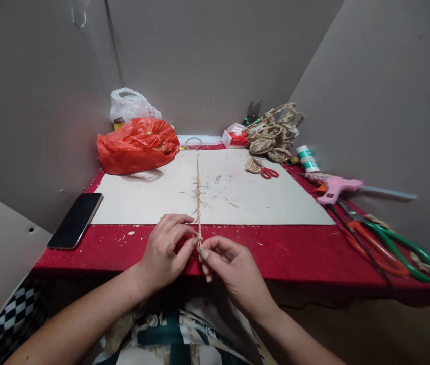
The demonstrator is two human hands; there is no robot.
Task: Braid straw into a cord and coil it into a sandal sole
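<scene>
A thin braided straw cord (198,190) runs straight away from me over the white board, with stray fibres sticking out along its middle. Its near end hangs at the red table edge between my hands. My left hand (169,243) pinches the cord from the left with thumb and fingertips. From the right, my right hand (230,261) grips the near end between thumb and forefinger, its other fingers curled below. The fingers partly hide the cord's tip.
On the white board (154,203) lie straw scraps and small red-handled scissors (269,173). An orange plastic bag (139,144) and phone (76,221) are at left. Rope coils (271,134), a pink glue gun (338,187) and large green-handled scissors (408,248) are at right.
</scene>
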